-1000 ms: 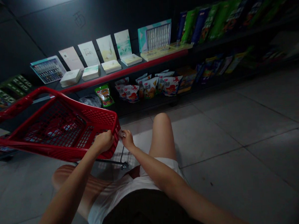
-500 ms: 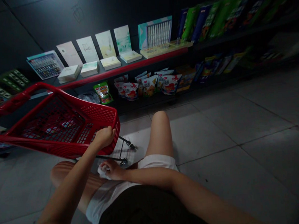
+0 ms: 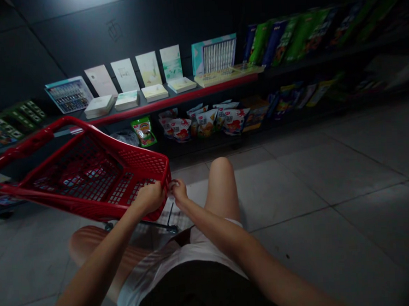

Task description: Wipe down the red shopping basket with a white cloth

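Note:
A red plastic shopping cart stands in front of me at the left, its handle toward the left edge. My left hand is closed over the rim at the cart's near end. Just to its right, my right hand pinches a crumpled white cloth or tissue against the outside of the cart's end wall. Part of the white piece is hidden by the fingers. The cart's basket shows its bare mesh floor.
A low shelf with a red edge runs behind the cart. Boxed sets and small notebooks are on top; snack bags sit below. Green and blue packages stand at the right. Grey floor tiles spread to the right.
My right hand has risen from my lap to the cart's end wall with the white cloth or tissue. My left hand keeps its hold on the rim. The view has shifted slightly.

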A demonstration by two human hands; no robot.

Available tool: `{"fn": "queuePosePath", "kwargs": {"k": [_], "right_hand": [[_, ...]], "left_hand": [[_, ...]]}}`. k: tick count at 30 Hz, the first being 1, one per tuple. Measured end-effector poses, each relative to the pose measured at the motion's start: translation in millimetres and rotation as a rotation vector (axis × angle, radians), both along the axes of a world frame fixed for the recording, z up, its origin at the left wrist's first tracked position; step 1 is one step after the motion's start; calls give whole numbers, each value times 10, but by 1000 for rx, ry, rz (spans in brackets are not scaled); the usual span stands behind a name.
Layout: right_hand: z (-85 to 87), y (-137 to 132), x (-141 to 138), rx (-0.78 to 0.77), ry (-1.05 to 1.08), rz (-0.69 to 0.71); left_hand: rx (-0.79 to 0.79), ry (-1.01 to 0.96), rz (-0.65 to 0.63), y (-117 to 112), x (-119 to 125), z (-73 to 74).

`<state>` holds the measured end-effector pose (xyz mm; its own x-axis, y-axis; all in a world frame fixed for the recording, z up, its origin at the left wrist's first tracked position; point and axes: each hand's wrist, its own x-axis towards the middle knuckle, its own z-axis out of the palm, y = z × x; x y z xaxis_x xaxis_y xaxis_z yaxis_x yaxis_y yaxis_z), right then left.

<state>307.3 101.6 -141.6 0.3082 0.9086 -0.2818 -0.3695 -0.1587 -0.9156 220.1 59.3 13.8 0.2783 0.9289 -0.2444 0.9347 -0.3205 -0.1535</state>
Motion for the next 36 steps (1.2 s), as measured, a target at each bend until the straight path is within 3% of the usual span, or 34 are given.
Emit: {"fn": "queuePosePath", "kwargs": {"k": [3, 6, 8, 11, 15, 18, 22, 28, 33, 36], "right_hand": [[358, 379, 312, 93, -46, -81], [764, 621, 589, 393, -348, -37], [976, 630, 692, 604, -707, 137], [1154, 435, 778, 812, -1166, 490], [1297, 175, 887, 1092, -1460, 910], [1436, 241, 883, 1132, -1631, 1019], [1568, 532, 632, 1096, -1843, 1078], [1610, 933, -35, 1196, -2041, 1046], [1709, 1359, -630, 1242, -2037, 1004], [1845, 1605, -941, 1112, -1847, 960]], "left_hand": [[-11, -8, -12, -39, 39, 20], [-30, -18, -33, -102, 63, 26], [-41, -24, -44, -154, 72, 22], [-63, -41, -61, -233, 80, 15], [-93, -77, -77, -336, 93, 15], [-89, -96, -73, -411, 126, 13], [-89, -119, -67, -479, 191, 1], [-92, -156, -40, -534, 249, -34], [-147, -193, -46, -642, 278, -33], [-207, -222, -75, -730, 291, -13]]}}
